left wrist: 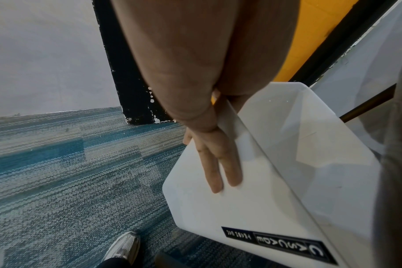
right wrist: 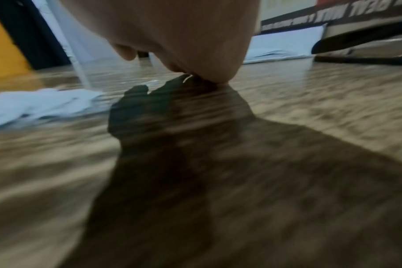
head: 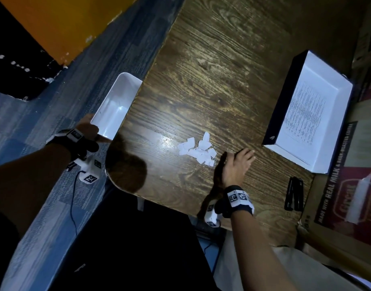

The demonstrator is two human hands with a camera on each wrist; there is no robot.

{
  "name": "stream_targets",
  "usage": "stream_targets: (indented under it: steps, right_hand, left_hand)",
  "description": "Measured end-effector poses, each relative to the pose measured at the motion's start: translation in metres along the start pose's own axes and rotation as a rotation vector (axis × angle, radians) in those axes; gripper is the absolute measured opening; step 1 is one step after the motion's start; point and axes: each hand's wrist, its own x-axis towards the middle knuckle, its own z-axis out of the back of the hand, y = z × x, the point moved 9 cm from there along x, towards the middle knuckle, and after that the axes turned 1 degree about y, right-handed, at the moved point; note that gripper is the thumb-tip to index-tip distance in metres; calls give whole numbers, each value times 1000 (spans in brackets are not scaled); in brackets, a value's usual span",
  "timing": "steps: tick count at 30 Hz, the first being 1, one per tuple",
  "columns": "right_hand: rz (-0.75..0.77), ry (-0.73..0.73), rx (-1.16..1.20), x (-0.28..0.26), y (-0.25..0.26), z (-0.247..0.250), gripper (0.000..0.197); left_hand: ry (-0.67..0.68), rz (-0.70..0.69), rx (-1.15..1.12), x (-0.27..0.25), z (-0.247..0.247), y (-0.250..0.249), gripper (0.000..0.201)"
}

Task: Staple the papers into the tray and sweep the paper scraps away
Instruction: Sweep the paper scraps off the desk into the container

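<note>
Left hand: the left hand (head: 87, 128) is clamped on the near short wall of the bin (head: 115, 106); in the left wrist view straight fingers (left wrist: 215, 163) are laid flat on the outside of the wall, with the thumb at the rim inside.
Right hand: the right hand (head: 236, 164) is set on edge on the table (head: 211, 70), little-finger side down, fingers extended and loosely together; nothing is held. In the right wrist view its edge is seen touching the wood (right wrist: 209, 76), the picture being blurred.
Scraps: a small heap of white scraps (head: 198, 149) is gathered on the table, just beside the right hand on its left, between that hand and the bin. Whether the hand touches the heap cannot be told.
Bin: a white, empty container is held at the table's left edge, off the table over the carpet (head: 54, 101), its open side turned toward the table.
Tray: a dark-walled, white-lined tray (head: 276, 97) is placed at the right side of the table, well apart from the scraps.
Papers: printed papers (head: 304, 114) are laid flat inside the tray.
Stapler: a black stapler (head: 294, 193) is left on the table near the tray's near end, right of the right wrist.
Surroundings: printed cardboard boxes (head: 348, 196) are stood along the table's right edge.
</note>
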Motion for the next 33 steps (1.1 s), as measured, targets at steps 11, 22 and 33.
stream_targets:
  steps: [11, 22, 33]
  right_hand:
    - [361, 307, 76, -68, 77, -65, 65]
    - [241, 189, -182, -44, 82, -59, 71]
    - [194, 90, -47, -64, 46, -31, 66]
  left_hand:
    - [-33, 64, 8, 18, 11, 20, 51]
    - [-123, 31, 55, 2, 5, 5, 59]
    - [-152, 73, 111, -8, 13, -3, 60]
